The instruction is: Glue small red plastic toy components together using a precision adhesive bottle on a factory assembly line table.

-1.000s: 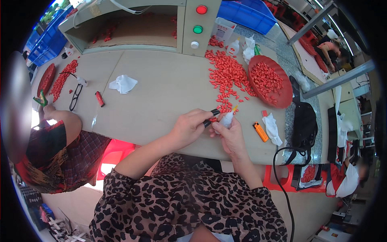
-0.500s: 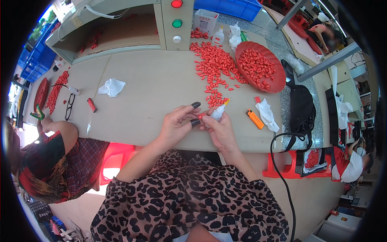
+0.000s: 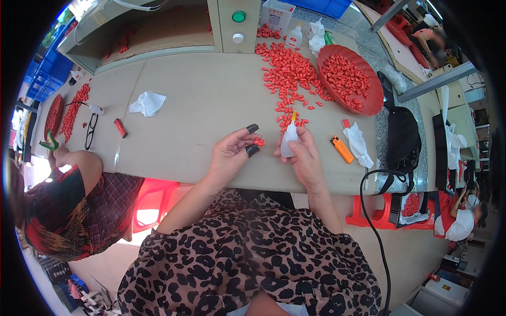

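Between the thumb and fingers of my left hand (image 3: 232, 154), two of them in black finger cots, is a small glossy red piece (image 3: 259, 142). My right hand (image 3: 304, 159) grips a white squeeze bottle (image 3: 289, 141) with a yellow nozzle that points up and away from me. The bottle and the red piece are a short way apart. Just beyond my right hand, loose red pieces (image 3: 287, 71) of the same sort spread across the table. A red round tray (image 3: 378, 100) filled with more of them stands at their right.
An orange lighter (image 3: 342, 149) and a crumpled white tissue (image 3: 360, 145) lie right of my right hand. Another tissue (image 3: 148, 104) and a red lighter (image 3: 120, 128) lie to the left. A light-coloured cabinet (image 3: 238, 39) stands at the back. A co-worker (image 3: 79, 210) sits at far left.
My hands have moved apart. The right hand has drawn the bottle away from the red piece and turned its nozzle more upright. The left hand still holds the piece.
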The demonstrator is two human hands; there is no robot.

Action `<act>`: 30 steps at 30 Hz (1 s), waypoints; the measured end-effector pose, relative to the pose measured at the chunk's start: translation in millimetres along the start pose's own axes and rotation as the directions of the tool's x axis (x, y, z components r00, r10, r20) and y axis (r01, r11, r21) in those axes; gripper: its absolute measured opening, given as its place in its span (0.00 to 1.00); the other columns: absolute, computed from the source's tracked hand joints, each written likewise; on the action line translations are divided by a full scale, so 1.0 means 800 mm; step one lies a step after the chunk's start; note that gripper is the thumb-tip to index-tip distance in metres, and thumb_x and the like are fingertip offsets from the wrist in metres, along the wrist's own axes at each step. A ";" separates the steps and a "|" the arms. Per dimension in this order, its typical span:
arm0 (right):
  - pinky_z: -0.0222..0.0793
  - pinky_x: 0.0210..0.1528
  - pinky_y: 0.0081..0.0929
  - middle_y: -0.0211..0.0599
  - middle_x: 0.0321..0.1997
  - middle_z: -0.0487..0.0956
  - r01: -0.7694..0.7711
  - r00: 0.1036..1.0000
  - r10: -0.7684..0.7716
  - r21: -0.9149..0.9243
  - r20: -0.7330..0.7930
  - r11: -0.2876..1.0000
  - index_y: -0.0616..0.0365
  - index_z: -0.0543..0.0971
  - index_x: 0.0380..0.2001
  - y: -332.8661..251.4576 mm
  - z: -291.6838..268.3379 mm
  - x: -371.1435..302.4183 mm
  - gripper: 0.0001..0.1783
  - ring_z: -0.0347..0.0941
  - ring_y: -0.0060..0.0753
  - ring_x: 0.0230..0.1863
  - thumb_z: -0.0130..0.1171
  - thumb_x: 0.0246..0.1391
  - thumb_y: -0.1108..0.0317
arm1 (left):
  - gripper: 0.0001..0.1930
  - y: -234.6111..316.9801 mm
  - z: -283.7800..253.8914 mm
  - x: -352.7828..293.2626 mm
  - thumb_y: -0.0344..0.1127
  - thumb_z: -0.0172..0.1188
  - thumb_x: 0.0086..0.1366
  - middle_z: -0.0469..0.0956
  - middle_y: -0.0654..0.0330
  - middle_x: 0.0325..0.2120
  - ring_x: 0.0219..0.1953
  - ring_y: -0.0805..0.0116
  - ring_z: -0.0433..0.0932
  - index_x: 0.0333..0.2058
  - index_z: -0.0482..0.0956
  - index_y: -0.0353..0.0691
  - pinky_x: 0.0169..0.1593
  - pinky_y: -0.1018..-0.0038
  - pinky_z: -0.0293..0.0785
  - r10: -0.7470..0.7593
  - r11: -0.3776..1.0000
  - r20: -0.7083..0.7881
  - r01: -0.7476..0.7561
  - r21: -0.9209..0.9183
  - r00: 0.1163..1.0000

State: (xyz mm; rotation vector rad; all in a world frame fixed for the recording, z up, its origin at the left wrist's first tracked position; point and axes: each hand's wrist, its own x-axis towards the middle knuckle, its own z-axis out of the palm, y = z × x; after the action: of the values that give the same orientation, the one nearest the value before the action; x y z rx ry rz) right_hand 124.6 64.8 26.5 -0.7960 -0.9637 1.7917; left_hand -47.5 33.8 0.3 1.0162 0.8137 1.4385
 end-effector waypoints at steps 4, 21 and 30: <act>0.61 0.28 0.17 0.38 0.31 0.70 0.015 1.000 -0.017 -0.143 -0.010 0.990 0.60 0.63 0.42 -0.001 -0.012 -0.008 0.17 0.68 0.25 0.29 0.49 0.47 0.68 | 0.19 -0.001 0.002 0.002 0.20 0.51 0.53 0.71 0.55 0.36 0.38 0.71 0.71 0.45 0.63 0.32 0.43 0.77 0.69 -0.021 1.000 -0.022 0.021 -0.014 1.000; 0.58 0.25 0.13 0.35 0.34 0.68 0.171 0.982 -0.140 0.276 -0.130 0.946 0.58 0.65 0.36 0.011 -0.024 -0.018 0.10 0.64 0.19 0.27 0.48 0.51 0.66 | 0.18 -0.006 0.012 -0.008 0.20 0.50 0.53 0.71 0.55 0.37 0.37 0.72 0.72 0.45 0.64 0.32 0.43 0.79 0.68 -0.070 0.997 -0.095 0.068 -0.022 0.993; 0.59 0.22 0.15 0.37 0.33 0.68 0.267 0.943 -0.247 0.061 -0.223 0.962 0.60 0.64 0.34 0.017 -0.006 -0.020 0.10 0.64 0.20 0.23 0.48 0.51 0.67 | 0.18 -0.006 0.011 -0.010 0.21 0.50 0.54 0.71 0.55 0.37 0.37 0.73 0.72 0.45 0.64 0.32 0.43 0.79 0.68 -0.059 0.997 -0.077 0.063 0.043 0.995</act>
State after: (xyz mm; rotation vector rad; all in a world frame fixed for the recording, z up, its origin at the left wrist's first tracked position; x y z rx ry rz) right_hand 128.6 47.3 14.0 -0.7508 -0.7989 1.4804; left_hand -37.7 26.1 -1.9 0.9676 0.9292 1.4189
